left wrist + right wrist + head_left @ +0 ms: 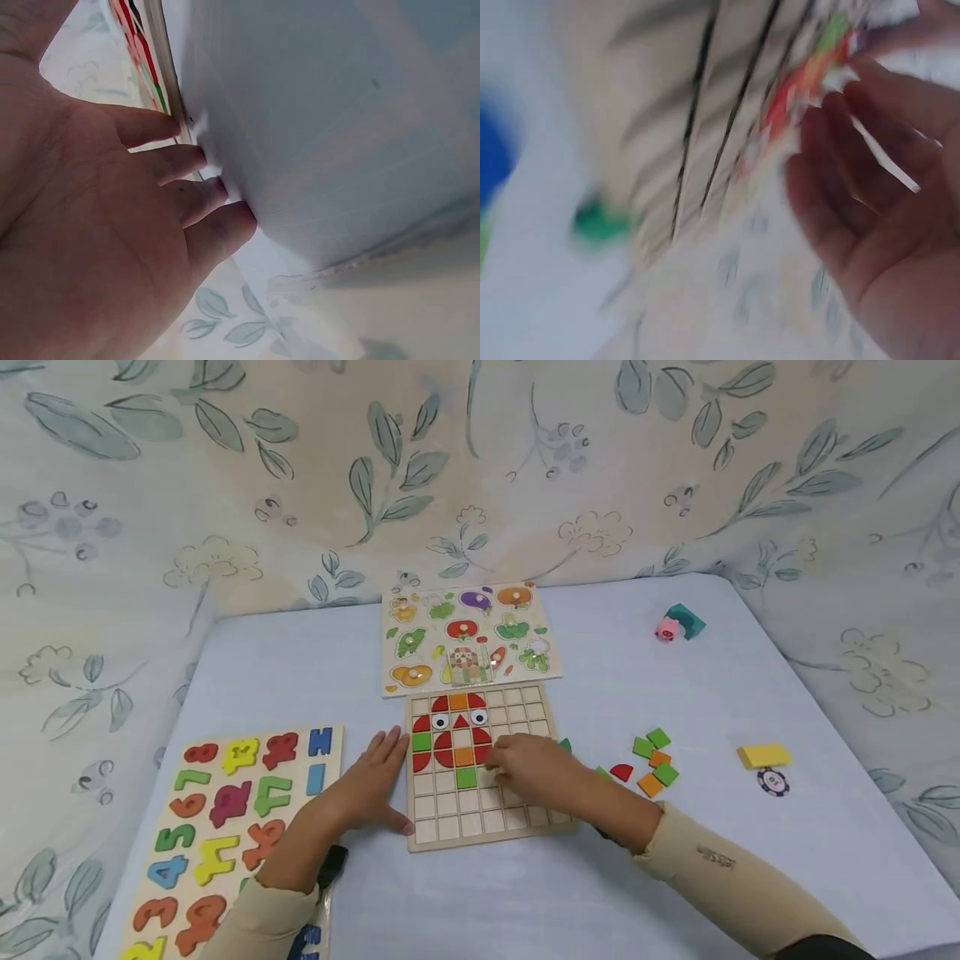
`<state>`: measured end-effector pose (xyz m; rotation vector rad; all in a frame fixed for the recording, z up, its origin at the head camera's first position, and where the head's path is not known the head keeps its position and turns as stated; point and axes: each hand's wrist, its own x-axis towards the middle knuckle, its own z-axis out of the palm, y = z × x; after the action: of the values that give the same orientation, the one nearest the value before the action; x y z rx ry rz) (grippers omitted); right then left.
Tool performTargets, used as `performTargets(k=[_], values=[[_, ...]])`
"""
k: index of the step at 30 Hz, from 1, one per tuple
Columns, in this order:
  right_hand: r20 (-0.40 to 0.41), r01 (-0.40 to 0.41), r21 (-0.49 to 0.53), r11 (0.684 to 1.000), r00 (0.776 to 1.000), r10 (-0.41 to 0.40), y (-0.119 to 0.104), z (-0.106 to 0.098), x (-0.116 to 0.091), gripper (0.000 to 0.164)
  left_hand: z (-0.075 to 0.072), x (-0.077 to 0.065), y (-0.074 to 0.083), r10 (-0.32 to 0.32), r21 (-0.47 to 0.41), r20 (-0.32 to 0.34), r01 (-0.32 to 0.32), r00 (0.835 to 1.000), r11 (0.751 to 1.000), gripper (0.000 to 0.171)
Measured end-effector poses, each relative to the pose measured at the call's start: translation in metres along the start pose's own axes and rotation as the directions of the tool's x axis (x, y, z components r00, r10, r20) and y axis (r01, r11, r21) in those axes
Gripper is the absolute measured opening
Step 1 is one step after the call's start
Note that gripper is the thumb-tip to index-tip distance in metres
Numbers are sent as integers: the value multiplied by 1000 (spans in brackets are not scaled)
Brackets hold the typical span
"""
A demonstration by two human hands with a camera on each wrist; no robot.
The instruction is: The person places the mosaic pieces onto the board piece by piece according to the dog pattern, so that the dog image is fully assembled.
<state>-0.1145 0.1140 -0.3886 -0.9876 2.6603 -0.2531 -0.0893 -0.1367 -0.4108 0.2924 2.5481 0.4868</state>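
A wooden grid board point(442, 807) lies mid-table, its upper left cells filled with red rounded pieces point(422, 761), orange and green square tiles point(466, 777) and two eye tiles point(440, 721). My left hand point(372, 787) rests along the board's left edge, fingers extended and thumb at the near corner; the left wrist view shows this hand point(112, 217) palm-on. My right hand point(536, 770) is over the middle of the board, fingertips down beside the red pieces. In the blurred right wrist view its fingers point(829, 202) bend loosely; whether a piece sits between thumb and index finger is hidden.
Loose green, orange and red pieces point(652, 760) lie right of the board. Behind it is a vegetable puzzle point(397, 687) with a small pattern card point(470, 665). A number puzzle point(187, 860) lies left. Farther right are a yellow block point(763, 756), a chip point(773, 782) and a pink pig figure point(667, 628).
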Motion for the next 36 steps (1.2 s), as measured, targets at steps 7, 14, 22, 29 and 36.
performTargets(k=[7, 14, 22, 29, 36], values=[[147, -252, -125, 960, 952, 269, 57, -13, -48, 20, -1, -1, -3, 12, 4, -4, -12, 1000, 1000, 121], [93, -235, -193, 953, 962, 256, 70, 1, -63, 24, 0, -2, -7, 7, -1, -17, -7, 1000, 1000, 121], [-13, -217, -86, 972, 976, 217, 55, -5, -49, 24, 3, 3, -5, 4, 7, -10, -4, 1000, 1000, 122], [-54, 121, -19, 992, 991, -122, -10, 12, -17, 30, 4, 3, -5, -15, -3, 9, 15, 1000, 1000, 122], [-149, 225, -168, 960, 957, -250, -32, 32, -3, 20, 4, 4, -5, -13, 23, 1, 13, 1000, 1000, 123]])
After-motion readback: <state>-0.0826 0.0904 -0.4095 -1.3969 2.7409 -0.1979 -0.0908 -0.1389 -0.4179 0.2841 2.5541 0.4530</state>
